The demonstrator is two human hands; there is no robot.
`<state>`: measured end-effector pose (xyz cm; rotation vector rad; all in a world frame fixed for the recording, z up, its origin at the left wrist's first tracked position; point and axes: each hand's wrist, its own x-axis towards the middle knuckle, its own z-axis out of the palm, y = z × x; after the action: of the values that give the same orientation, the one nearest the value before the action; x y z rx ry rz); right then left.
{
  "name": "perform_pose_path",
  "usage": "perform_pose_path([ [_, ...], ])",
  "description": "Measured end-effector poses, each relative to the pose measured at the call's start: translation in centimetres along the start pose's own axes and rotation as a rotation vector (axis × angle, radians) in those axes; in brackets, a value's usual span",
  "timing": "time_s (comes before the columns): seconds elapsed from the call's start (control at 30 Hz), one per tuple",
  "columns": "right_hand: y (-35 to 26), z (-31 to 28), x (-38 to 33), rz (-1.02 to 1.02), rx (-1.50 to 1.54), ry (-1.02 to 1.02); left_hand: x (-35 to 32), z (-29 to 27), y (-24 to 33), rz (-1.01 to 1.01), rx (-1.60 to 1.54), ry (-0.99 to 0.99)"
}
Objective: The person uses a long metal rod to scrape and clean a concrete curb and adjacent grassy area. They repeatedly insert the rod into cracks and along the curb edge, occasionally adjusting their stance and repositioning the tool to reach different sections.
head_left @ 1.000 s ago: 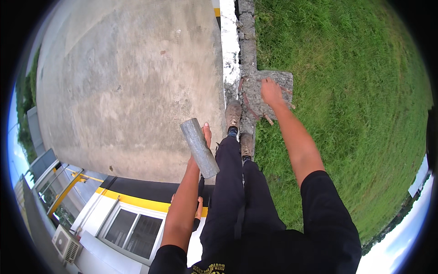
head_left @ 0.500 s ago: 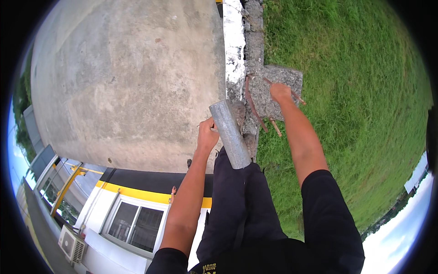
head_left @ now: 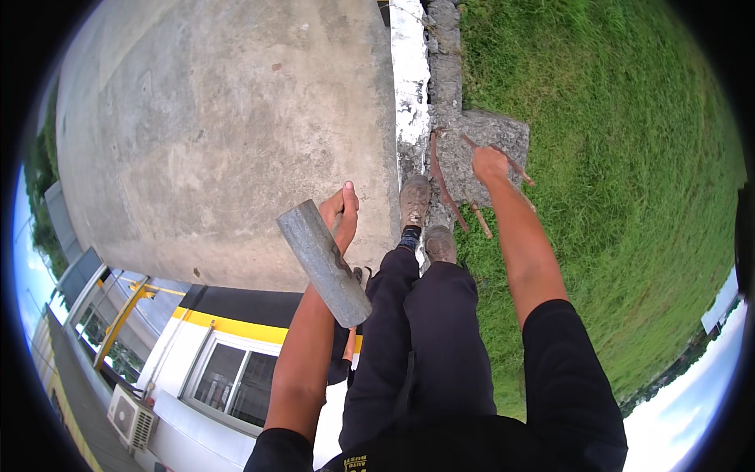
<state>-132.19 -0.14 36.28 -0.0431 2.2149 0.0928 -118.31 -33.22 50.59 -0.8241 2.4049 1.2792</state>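
Note:
My left hand (head_left: pixel 343 206) is closed in a fist, with the thumb pointing up. Over its forearm, close to the camera, hangs a grey metal cylinder (head_left: pixel 324 263) that looks like the head of a hammer; its handle is hidden. My right hand (head_left: pixel 491 164) is closed round a thin rusty bar (head_left: pixel 519 170) above a rough concrete block (head_left: pixel 507 135). Beside it a longer bent rusty bar (head_left: pixel 442 177) lies along the block's left side. A short rusty bar (head_left: pixel 480 221) sticks out at the near edge.
My boots (head_left: pixel 415 203) stand on the narrow broken wall top beside a white-painted edge (head_left: pixel 410 94). Concrete paving (head_left: pixel 236 118) spreads to the left, grass (head_left: pixel 629 197) to the right. At lower left are a building window (head_left: pixel 232 377), an air-conditioner unit (head_left: pixel 128 417) and another person's arm (head_left: pixel 350 346).
The hammer has swung left and nearer the camera, and my left hand has turned and risen slightly. My right hand stays on the rusty bar. My boots have come into clearer view.

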Motion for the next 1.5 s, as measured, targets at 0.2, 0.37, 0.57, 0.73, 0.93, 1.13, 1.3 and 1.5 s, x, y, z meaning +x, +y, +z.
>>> perform_pose_path([
  [0.2,1.0,0.2,0.5,-0.009,0.001,-0.013,-0.8,0.7,2.4,-0.029,-0.05,0.012],
  [0.37,0.2,0.0,0.2,-0.017,0.001,-0.027,-1.0,0.1,1.8,0.007,-0.038,-0.022],
  [0.57,0.9,1.4,0.9,0.011,-0.002,0.04,0.5,-0.3,2.3,0.0,-0.03,0.001],
  [0.73,0.3,1.3,0.9,-0.001,0.018,0.014,1.0,-1.1,2.2,0.032,-0.015,0.04],
  [0.93,1.3,1.9,1.5,-0.022,0.052,0.053,1.5,-1.0,4.2,0.063,-0.001,0.039],
  [1.13,3.4,4.2,3.9,0.116,0.189,0.039,4.1,-0.8,8.8,0.081,0.011,-0.04],
  [1.3,-0.2,5.5,4.2,0.049,0.281,-0.04,8.3,-2.9,12.1,0.071,0.085,-0.036],
  [1.5,0.8,8.2,5.0,0.353,0.634,-0.039,16.5,-0.4,18.7,0.1,0.15,-0.107],
])
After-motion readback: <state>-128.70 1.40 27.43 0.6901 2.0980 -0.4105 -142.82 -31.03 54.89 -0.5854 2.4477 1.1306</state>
